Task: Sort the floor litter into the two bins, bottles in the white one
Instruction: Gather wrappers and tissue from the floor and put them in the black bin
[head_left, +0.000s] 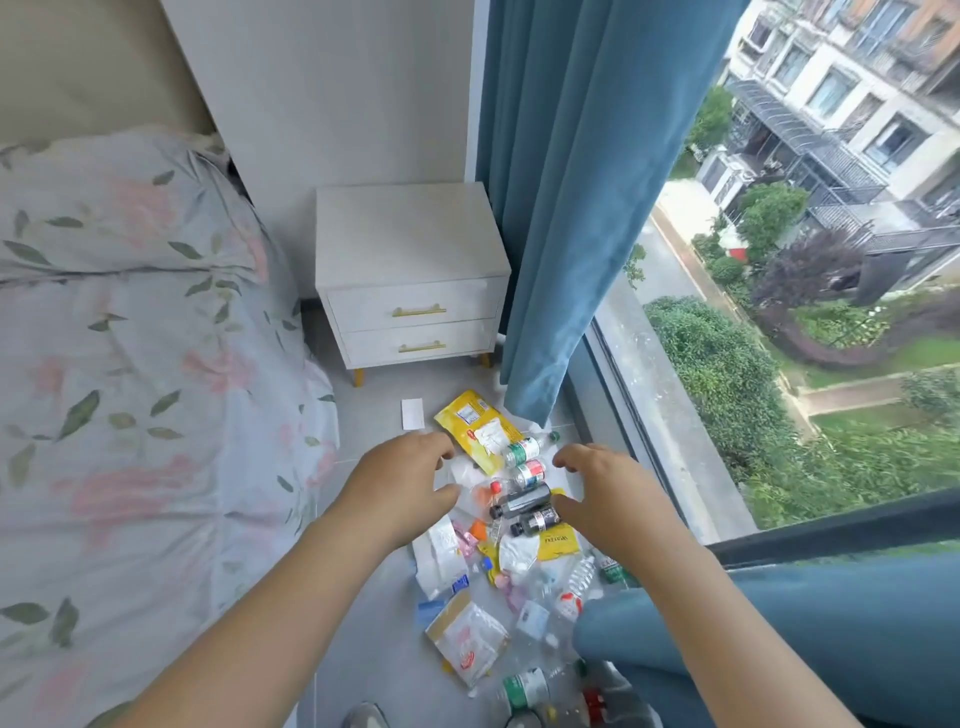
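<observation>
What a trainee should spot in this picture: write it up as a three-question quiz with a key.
1. True or false: the yellow packet lies on the bed.
2. The right hand is: A gripping a bottle; B holding nothing above the litter; C pulling the curtain.
3. How many drawers does the nightstand have?
Key: 1 false; 2 B; 3 two.

Worn on the head, wide-angle, aimed forward and down. Close above litter (517, 553) at six o'clock; nightstand (410, 275) at twelve, bed (130, 364) at nine, window (779, 364) at three.
</observation>
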